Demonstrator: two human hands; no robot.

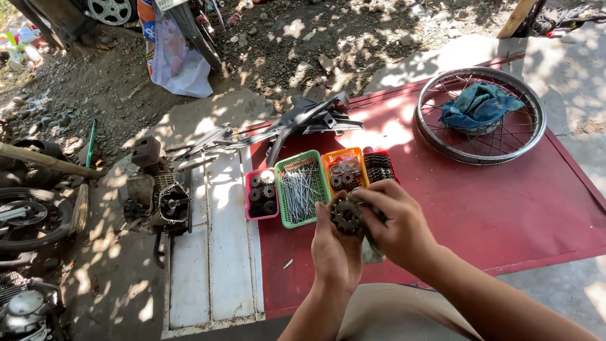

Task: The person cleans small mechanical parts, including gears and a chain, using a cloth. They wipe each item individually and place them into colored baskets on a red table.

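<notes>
Just in front of the green basket [302,189] of spokes, the left hand [336,247] and right hand [396,226] both close around 1 small sprocket [346,216], which could slip onto the red surface [505,208] if either grip loosens.

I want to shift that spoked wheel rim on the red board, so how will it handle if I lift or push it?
The rim looks like metal, so probably stiff and fairly heavy. Lying flat on the red board, it should slide rather than roll; stood on edge, it would likely roll. The blue cloth draped on its spokes would probably slip off.
</notes>
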